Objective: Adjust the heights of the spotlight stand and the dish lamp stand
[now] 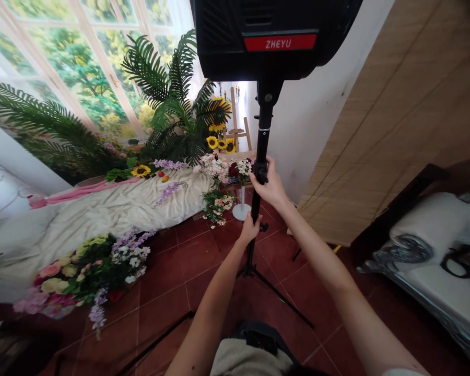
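A black light stand [263, 141] rises upright before me, its tripod legs spread on the floor. On top sits a large black studio light [274, 31] with a red label reading ZHEYU. My right hand [271, 185] is wrapped round the pole at a clamp collar with a knob. Lower down, my left hand [251, 228] grips the same pole, near a second knob [263, 227] that sticks out to the right. The fingers of both hands are partly hidden behind the pole.
Left, a cream-draped bench [113, 209] bears flowers; a bouquet [74, 271] lies in front. Palm plants [172, 99] and an easel [235, 125] stand behind. A white flower stand [242, 209] is close to the pole. Right are a beige panel [360, 130] and an ornate sofa [442, 261].
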`<state>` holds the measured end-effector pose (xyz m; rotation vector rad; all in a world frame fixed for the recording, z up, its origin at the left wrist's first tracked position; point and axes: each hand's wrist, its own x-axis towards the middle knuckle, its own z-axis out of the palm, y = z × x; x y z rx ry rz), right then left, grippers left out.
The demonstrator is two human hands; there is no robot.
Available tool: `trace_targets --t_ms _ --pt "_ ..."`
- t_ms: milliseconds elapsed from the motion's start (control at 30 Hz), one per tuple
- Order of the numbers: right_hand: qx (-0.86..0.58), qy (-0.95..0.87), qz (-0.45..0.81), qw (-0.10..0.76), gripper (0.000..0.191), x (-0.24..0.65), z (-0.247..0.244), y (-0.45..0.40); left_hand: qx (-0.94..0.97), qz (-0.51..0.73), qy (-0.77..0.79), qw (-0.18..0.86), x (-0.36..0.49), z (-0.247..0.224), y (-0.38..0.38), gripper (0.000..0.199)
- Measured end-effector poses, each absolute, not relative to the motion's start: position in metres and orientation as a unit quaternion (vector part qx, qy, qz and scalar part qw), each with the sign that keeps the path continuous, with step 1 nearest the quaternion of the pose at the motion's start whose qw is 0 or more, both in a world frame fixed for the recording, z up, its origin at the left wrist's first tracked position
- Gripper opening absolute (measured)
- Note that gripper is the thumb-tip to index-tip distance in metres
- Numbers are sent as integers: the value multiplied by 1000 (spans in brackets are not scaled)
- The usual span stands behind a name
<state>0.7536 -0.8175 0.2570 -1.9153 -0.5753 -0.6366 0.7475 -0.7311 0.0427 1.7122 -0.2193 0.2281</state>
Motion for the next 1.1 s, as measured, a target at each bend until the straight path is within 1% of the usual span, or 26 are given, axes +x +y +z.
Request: trace_targets --t_ms 67,267,467,600,733,867,1100 --pt "-794 -233 -266 495 57 756 253 -816 757 110 -104 636 746 45 -730 42" --pt "-795 -235 -280 483 57 758 257 -814 759 98 -114 633 741 52 -725 37" --pt "-781 -252 -307 482 55 766 279 -816 753 89 -106 644 739 52 -725 43" --pt "-793 -246 -295 473 55 766 278 -816 740 98 -89 659 742 48 -729 43" --pt "-803 -230 -291 467 55 762 252 -814 732 125 -63 666 745 45 -733 41" --pt "-806 -207 -288 474 55 757 214 -813 702 110 -54 702 747 44 -734 35" --pt "-828 -165 -229 485 57 744 153 -810 670 114 -43 732 754 29 -733 35"
